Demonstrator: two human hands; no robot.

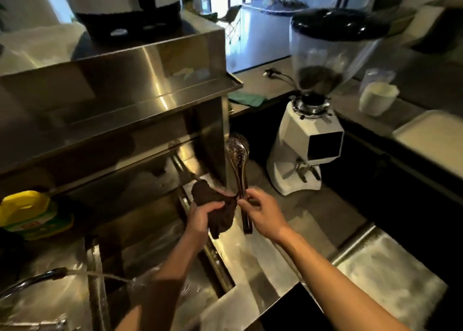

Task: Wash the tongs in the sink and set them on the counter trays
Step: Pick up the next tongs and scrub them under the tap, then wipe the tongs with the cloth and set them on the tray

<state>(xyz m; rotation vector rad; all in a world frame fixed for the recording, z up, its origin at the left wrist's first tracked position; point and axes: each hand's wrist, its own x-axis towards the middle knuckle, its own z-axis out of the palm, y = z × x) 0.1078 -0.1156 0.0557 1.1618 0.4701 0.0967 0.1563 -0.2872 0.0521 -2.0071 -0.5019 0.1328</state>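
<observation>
I note heavy motion blur across the frame; fine detail is unreliable. The polished steel tongs with perforated, spoon-shaped heads (237,155) are held above the sink's right edge, heads pointing away from me. Their handle end is hidden behind fingers and cloth. My left hand (200,218) is curled round a dark brown, coarse-textured cloth (221,214), pressed against the tongs' shaft. My right hand (263,213) pinches the shaft between thumb and fingertips. The stainless sink (150,240) lies below left, partly cut off. A brushed metal tray (388,280) sits on the grey surface (313,213) to the right, its far corner out of frame.
</observation>
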